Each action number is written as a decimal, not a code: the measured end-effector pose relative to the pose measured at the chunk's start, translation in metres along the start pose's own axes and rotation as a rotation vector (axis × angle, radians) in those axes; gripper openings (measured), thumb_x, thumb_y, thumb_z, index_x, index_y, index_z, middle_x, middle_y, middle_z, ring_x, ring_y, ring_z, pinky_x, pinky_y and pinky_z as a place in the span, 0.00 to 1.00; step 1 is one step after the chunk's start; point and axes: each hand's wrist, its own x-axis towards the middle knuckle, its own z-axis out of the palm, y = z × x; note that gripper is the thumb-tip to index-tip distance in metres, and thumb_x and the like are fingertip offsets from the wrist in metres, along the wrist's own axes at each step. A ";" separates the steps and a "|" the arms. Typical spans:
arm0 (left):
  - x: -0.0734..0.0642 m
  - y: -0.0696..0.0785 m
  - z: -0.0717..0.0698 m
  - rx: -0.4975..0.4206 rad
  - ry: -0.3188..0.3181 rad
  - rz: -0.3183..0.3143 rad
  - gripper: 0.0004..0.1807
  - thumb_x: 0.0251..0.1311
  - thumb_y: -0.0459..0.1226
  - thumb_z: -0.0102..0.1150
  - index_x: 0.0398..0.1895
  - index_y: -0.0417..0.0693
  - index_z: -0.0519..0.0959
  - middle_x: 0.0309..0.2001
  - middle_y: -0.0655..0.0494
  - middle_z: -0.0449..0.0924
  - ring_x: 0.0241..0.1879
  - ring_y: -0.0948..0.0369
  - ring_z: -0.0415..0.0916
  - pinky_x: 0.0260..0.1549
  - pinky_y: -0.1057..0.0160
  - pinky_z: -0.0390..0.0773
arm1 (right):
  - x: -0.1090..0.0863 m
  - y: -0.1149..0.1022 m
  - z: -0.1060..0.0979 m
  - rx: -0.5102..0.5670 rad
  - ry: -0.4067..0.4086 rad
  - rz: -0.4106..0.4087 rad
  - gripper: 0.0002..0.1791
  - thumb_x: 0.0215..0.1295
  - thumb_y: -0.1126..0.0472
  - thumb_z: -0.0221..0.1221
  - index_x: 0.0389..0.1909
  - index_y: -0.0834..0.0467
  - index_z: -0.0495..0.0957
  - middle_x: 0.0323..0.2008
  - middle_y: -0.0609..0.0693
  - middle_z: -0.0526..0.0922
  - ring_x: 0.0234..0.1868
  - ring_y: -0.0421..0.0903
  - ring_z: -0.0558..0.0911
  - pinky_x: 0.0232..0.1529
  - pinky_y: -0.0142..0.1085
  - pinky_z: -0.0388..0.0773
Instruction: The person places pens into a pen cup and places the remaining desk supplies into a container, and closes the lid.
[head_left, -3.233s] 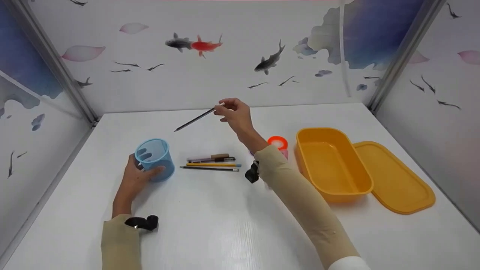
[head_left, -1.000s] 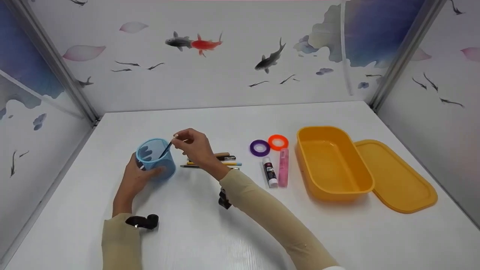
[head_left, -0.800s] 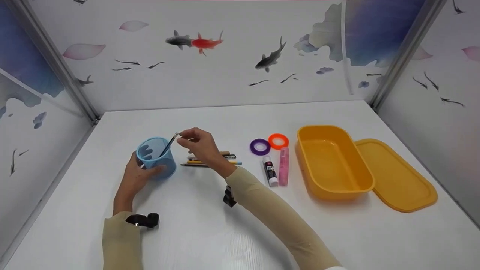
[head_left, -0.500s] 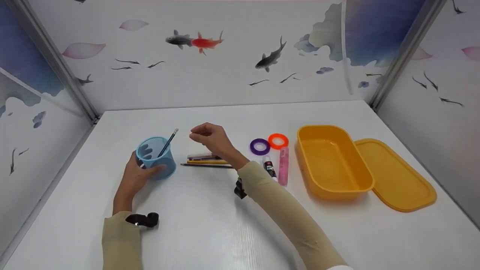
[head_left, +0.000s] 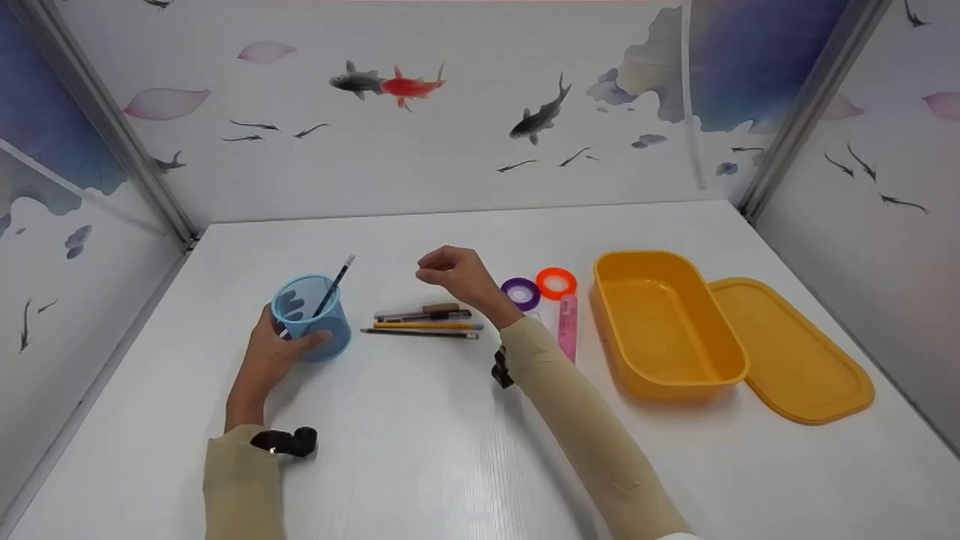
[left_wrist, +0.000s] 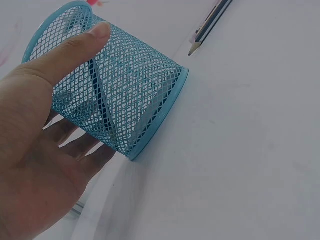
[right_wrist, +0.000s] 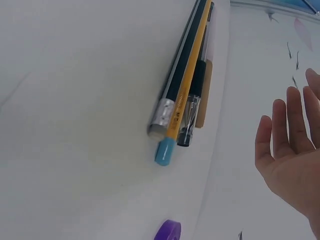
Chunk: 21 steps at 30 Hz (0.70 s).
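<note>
1. Blue cup (head_left: 334,325), gripped by the left hand (head_left: 271,358); slackening could tip it.
2. Right hand (head_left: 463,277): empty, fingers loose, at the cup's two o'clock.
3. Loose pencils (head_left: 421,325), three o'clock: a knock could roll them.
4. Cup's pencil (head_left: 334,286), leaning toward one o'clock; tipping could spill it.

We see a round, glossy blue metal-mesh cup (left_wrist: 140,70), a smooth yellow rectangular plastic box (head_left: 667,386), and long matt beige cloth sleeves (head_left: 592,420).
</note>
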 end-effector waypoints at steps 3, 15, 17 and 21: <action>0.000 0.000 0.000 0.000 -0.001 0.002 0.62 0.56 0.49 0.72 0.81 0.43 0.37 0.80 0.38 0.45 0.80 0.41 0.42 0.78 0.40 0.51 | 0.000 0.007 -0.003 -0.013 0.011 0.041 0.16 0.68 0.55 0.63 0.52 0.59 0.81 0.49 0.52 0.84 0.50 0.47 0.83 0.59 0.38 0.82; 0.001 0.002 0.001 0.015 -0.006 -0.012 0.62 0.57 0.50 0.71 0.81 0.42 0.36 0.80 0.38 0.44 0.80 0.40 0.42 0.78 0.40 0.50 | -0.003 0.022 -0.005 -0.186 -0.049 0.200 0.19 0.67 0.58 0.65 0.57 0.58 0.80 0.52 0.53 0.83 0.51 0.49 0.81 0.60 0.40 0.81; 0.000 0.002 0.001 0.012 -0.003 -0.007 0.62 0.57 0.50 0.71 0.81 0.42 0.37 0.80 0.38 0.44 0.80 0.40 0.42 0.78 0.40 0.49 | -0.003 0.024 -0.004 -0.210 -0.052 0.205 0.19 0.66 0.58 0.65 0.56 0.59 0.81 0.52 0.54 0.83 0.51 0.50 0.81 0.59 0.41 0.81; -0.001 0.002 0.000 0.012 -0.001 -0.005 0.62 0.57 0.49 0.71 0.81 0.42 0.37 0.80 0.38 0.44 0.80 0.40 0.41 0.78 0.40 0.49 | -0.004 0.027 -0.002 -0.269 -0.058 0.229 0.17 0.66 0.59 0.65 0.54 0.59 0.82 0.51 0.54 0.84 0.51 0.50 0.81 0.59 0.41 0.81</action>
